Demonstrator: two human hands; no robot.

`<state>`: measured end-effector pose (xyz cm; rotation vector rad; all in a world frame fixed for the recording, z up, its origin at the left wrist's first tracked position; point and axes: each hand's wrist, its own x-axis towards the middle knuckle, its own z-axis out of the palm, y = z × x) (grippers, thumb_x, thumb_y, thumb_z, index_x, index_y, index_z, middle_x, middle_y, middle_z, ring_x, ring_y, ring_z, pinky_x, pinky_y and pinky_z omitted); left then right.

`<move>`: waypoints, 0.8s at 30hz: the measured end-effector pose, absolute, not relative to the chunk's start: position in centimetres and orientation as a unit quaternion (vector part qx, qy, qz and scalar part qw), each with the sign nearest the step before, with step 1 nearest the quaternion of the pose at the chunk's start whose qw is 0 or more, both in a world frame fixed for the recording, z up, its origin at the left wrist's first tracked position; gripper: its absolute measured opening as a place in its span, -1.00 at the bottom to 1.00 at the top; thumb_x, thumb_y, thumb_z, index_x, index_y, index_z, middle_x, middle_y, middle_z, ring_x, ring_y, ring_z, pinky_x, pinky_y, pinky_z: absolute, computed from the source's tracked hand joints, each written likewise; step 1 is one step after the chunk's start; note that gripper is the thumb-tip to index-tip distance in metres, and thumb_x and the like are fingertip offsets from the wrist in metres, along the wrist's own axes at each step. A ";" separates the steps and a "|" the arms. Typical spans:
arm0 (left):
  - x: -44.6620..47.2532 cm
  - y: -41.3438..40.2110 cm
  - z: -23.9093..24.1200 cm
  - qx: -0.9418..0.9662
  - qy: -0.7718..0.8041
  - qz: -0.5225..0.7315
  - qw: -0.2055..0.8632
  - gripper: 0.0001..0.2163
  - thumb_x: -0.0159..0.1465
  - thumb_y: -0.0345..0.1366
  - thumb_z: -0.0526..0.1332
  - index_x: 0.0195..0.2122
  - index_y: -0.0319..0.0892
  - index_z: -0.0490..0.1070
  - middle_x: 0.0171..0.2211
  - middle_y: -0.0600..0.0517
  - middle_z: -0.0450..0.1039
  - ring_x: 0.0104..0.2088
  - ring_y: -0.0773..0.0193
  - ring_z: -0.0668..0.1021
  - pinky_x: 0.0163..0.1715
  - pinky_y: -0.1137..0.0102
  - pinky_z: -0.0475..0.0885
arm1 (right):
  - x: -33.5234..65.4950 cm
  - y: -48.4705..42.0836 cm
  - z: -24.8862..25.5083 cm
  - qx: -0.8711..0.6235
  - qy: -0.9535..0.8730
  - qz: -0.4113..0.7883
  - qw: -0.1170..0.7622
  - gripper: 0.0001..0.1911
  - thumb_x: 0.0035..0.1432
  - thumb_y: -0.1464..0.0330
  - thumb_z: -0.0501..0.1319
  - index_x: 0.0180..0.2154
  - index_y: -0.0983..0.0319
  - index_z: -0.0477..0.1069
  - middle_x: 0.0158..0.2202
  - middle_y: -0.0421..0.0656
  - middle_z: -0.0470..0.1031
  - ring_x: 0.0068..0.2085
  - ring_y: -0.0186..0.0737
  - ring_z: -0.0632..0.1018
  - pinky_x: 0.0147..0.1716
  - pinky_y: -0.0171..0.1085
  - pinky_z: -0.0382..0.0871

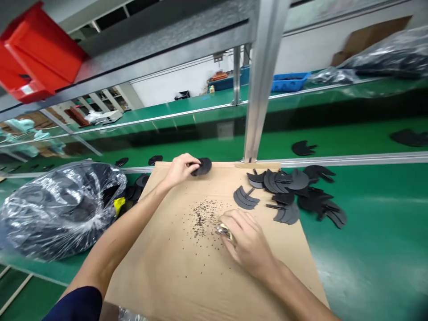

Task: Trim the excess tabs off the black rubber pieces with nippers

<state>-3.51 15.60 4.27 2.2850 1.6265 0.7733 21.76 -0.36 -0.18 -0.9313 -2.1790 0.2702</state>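
Note:
At the far edge of a brown cardboard sheet [157, 267], my left hand [181, 170] pinches a black rounded plastic piece [204, 166]. My right hand [245, 240] is wrapped round a small pair of nippers [224, 231]; the fingers hide most of the tool, leaving a shiny metal part and a pale yellowish handle in sight. Tiny black scraps [201, 218] lie scattered on the cardboard between the hands. Beyond my right hand rests a black fan-shaped piece [246, 199] with a thin stem, and a pile of similar black pieces [284, 182] spreads onto the green table.
A clear plastic bag [60, 209] of black pieces sits on the left. A metal post [262, 84] rises behind the cardboard and supports a shelf [160, 44] with a red bin [40, 53]. Further back stands a blue basket [290, 83]. More black pieces [303, 148] lie beyond the rail.

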 end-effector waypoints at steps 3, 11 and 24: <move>-2.7 20.9 3.9 0.753 0.618 0.215 0.070 -0.78 0.29 -0.30 0.19 -0.16 -0.18 0.63 -0.10 -0.11 0.62 -0.15 0.12 0.58 -0.02 0.27 0.46 | 21.6 -0.7 -0.7 -0.374 -0.859 0.127 0.326 -0.78 0.16 0.54 0.20 -0.14 0.23 0.39 -0.16 -0.05 0.50 -0.15 -0.12 0.46 -0.16 -0.20 0.30; -0.2 23.5 3.2 0.769 0.633 0.071 0.050 -0.80 0.16 -0.39 0.17 -0.29 -0.17 0.61 -0.20 -0.13 0.66 -0.14 -0.01 0.63 -0.09 0.27 0.48 | 21.2 -1.7 -0.2 -0.375 -0.889 0.106 0.240 -0.91 0.27 0.40 0.21 -0.16 0.22 0.37 -0.18 -0.09 0.49 -0.14 -0.13 0.42 -0.17 -0.19 0.27; 17.2 15.3 9.4 0.963 0.249 -0.059 0.084 -0.67 0.41 -0.11 -0.01 -0.25 -0.10 0.51 -0.31 -0.05 0.56 -0.29 0.11 0.56 -0.27 0.32 0.40 | 20.8 -1.6 -1.2 -0.393 -0.893 0.080 0.202 -0.88 0.25 0.40 0.26 -0.16 0.27 0.44 -0.16 -0.08 0.58 -0.15 -0.16 0.54 -0.10 -0.17 0.38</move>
